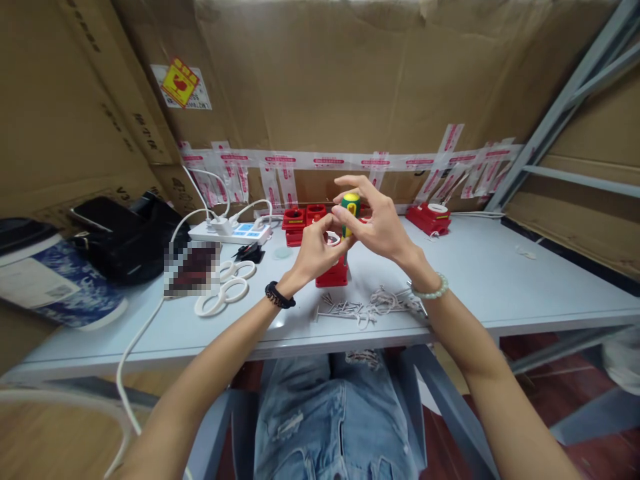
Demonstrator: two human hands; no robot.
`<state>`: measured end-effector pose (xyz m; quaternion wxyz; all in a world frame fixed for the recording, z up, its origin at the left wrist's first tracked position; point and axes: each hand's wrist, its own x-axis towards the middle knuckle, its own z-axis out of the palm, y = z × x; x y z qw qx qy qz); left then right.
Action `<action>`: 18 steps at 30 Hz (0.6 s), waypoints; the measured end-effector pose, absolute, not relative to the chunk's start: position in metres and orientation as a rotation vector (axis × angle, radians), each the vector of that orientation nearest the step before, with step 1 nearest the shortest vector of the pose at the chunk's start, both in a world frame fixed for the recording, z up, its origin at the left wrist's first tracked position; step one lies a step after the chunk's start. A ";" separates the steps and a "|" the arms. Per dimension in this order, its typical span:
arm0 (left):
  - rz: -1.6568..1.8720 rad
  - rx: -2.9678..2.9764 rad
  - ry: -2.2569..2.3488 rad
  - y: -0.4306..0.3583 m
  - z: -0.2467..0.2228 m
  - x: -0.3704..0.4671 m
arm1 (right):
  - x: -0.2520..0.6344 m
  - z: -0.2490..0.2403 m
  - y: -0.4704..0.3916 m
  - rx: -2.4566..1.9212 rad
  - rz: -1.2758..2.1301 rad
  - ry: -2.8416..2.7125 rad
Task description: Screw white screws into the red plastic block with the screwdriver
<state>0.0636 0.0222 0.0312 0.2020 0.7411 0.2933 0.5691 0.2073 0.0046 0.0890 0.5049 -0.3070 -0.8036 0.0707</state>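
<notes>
Near edge: loose screws (345, 308) and white clips (385, 300) lie scattered on the counter (500, 280). Above, left hand (313, 253) pinches a red plastic block (334, 273); right hand (377, 223) wraps the screwdriver (351, 212), tip down into it. Block looks light, stiff, prob. slippery; best held by its sides. Scissors (223, 290) lie left; open room right.

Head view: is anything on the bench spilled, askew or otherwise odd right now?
Mostly orderly. The loose screws and white wire bits lie scattered at the table's front edge, not in a container. The hands, left and right, hold the screwdriver upright over the red block.
</notes>
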 end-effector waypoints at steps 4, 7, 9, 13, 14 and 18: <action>1.529 2.119 0.846 0.017 0.033 0.065 | 0.211 0.093 0.003 -0.714 0.220 -1.984; 1.601 2.120 0.904 0.016 0.031 0.068 | 0.207 0.091 0.005 -0.806 0.047 -1.919; 1.679 2.094 0.925 0.017 0.028 0.070 | 0.202 0.089 0.006 -0.874 -0.078 -1.873; 1.708 2.087 0.898 0.019 0.027 0.069 | 0.202 0.088 0.005 -0.950 -0.140 -1.828; 1.692 2.095 0.889 0.019 0.027 0.068 | 0.204 0.089 0.004 -0.933 -0.101 -1.840; 1.590 2.127 0.868 0.015 0.027 0.068 | 0.212 0.092 0.002 -0.753 0.156 -1.973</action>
